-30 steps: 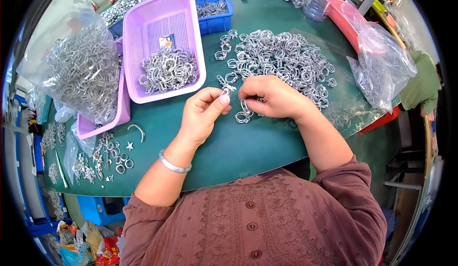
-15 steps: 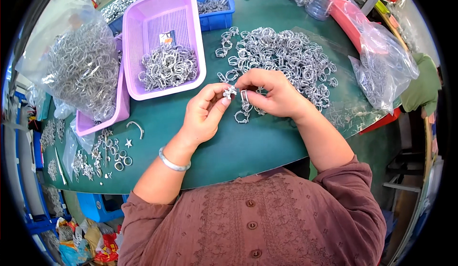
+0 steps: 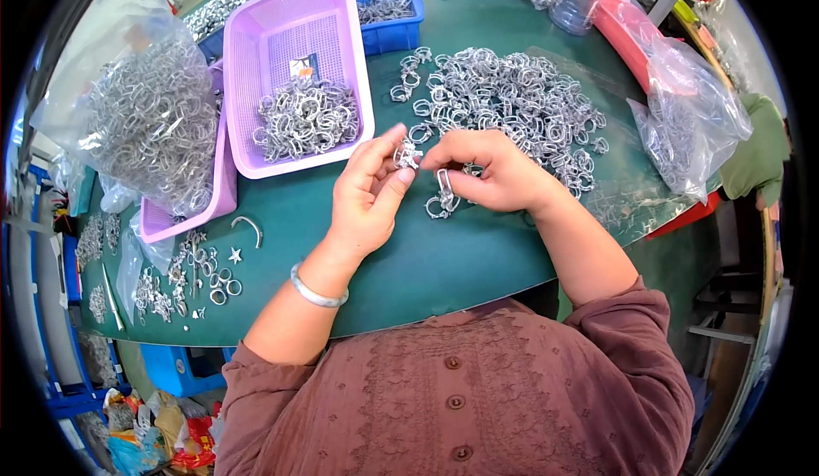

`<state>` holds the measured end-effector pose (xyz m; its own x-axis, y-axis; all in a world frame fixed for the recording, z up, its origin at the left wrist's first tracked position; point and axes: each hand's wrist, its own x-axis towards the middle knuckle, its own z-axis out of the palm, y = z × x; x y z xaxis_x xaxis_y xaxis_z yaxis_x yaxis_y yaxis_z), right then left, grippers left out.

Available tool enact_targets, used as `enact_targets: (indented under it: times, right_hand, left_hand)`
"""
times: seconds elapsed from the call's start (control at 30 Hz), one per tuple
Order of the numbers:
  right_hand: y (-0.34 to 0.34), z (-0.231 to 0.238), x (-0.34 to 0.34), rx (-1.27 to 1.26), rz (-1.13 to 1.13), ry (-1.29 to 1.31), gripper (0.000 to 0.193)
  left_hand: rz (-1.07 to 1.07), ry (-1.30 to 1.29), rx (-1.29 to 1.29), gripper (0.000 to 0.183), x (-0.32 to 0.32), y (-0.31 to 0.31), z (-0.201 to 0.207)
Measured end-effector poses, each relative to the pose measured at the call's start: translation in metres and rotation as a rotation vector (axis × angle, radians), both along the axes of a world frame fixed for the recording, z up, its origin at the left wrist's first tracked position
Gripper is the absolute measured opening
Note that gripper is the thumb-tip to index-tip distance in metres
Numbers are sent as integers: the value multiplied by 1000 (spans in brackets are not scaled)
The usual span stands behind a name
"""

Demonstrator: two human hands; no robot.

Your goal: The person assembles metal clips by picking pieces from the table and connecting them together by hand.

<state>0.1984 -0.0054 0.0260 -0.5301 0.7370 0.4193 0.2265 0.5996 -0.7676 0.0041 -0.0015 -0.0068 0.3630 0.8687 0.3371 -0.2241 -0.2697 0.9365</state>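
Note:
Between the thumb and fingers of my left hand [image 3: 367, 188] is a silver ring [image 3: 407, 155] with a bulky, ornate top. My right hand [image 3: 495, 169] is closed beside it, its fingertips close to the piece. A second silver ring [image 3: 443, 180] hangs at my right thumb and fingers, and another ring [image 3: 437, 209] lies by it on the green table. Just beyond my right hand spreads a large pile of silver rings [image 3: 512, 92]. A purple basket [image 3: 368, 92] with more rings [image 3: 307, 118] in it stands beyond my left hand.
A bulging clear bag of rings [image 3: 149, 109] rests in another purple basket [image 3: 226, 199] at left. Loose rings [image 3: 223, 287], a curved metal piece [image 3: 256, 230] and a pointed tool [image 3: 112, 297] lie near the left edge. A blue bin [image 3: 392, 37] and a red tray [image 3: 621, 41] stand farther back.
My left fingers have loosened and lifted a little, and the ring in them has turned. The view has shifted slightly.

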Motion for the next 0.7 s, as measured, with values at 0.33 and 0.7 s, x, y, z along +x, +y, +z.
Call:
enact_targets:
  times: [0.33, 0.7]
  right_hand:
    - [-1, -4, -2, -27, -13, 42, 32]
    - [1, -2, -2, 16, -9, 7, 32]
  left_hand:
    - [-12, -39, -113, 32, 2, -2, 4]
    - [55, -50, -75, 30, 5, -2, 1]
